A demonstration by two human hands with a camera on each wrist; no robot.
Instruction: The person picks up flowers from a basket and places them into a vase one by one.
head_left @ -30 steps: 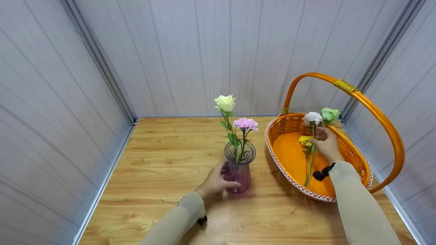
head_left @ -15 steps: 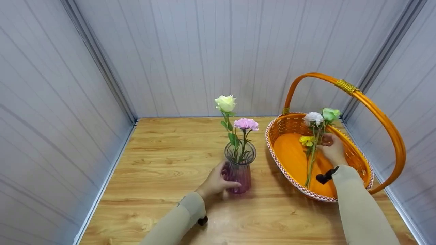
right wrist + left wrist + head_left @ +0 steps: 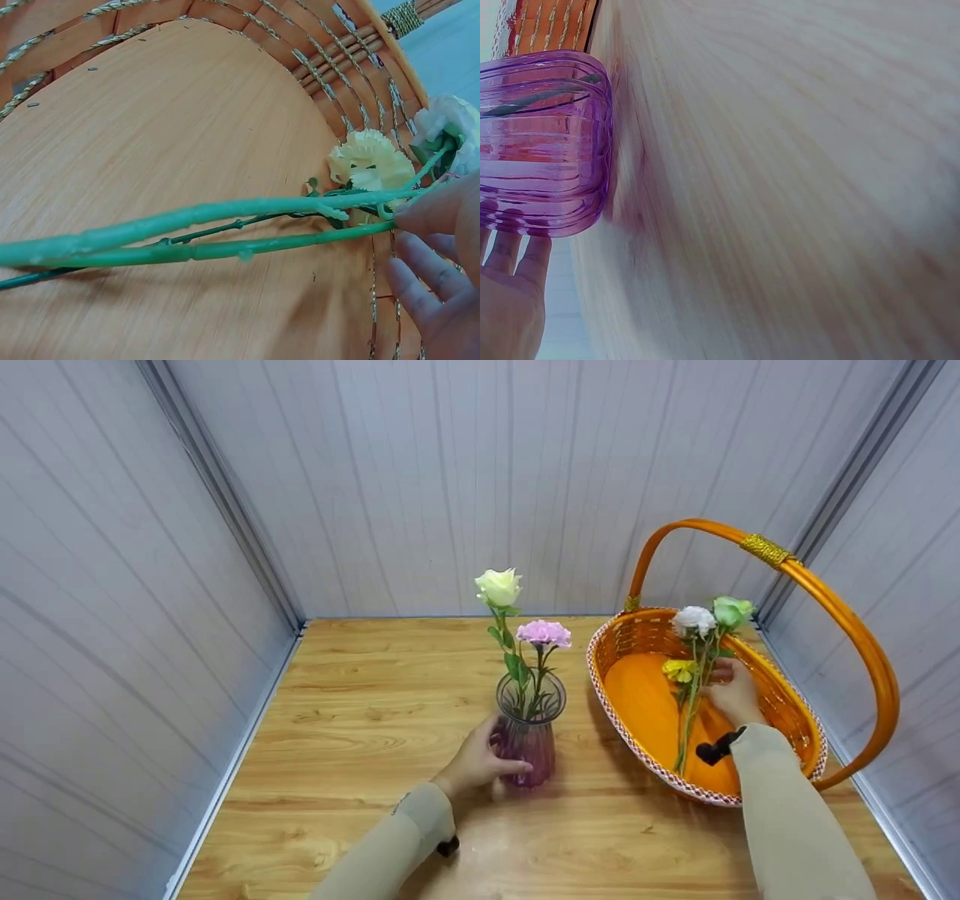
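Observation:
My left hand (image 3: 474, 757) holds a ribbed glass vase (image 3: 531, 754), clear at the rim and purple below, upright on the table. In it stand a cream rose (image 3: 499, 586) and a pink carnation (image 3: 544, 633). Inside the orange basket (image 3: 628, 690), my right hand (image 3: 735, 694) pinches the stem of a pale green rose (image 3: 733, 612) between thumb and fingers. A white carnation (image 3: 694, 621) and a yellow flower (image 3: 680, 670) lie beside it, their stems close together. The right wrist view shows the green stems (image 3: 225, 210) running to the thumb, with the other fingers spread beneath.
The basket's tall arched handle (image 3: 844, 622) rises over the right forearm's far side. Pale panel walls (image 3: 420, 495) enclose the wooden table (image 3: 360, 705) at the back and both sides. The basket stands right of the vase, near the right wall.
My right hand has shifted slightly right and down from the white carnation's stem to the green rose's stem. The left hand and vase stay in place.

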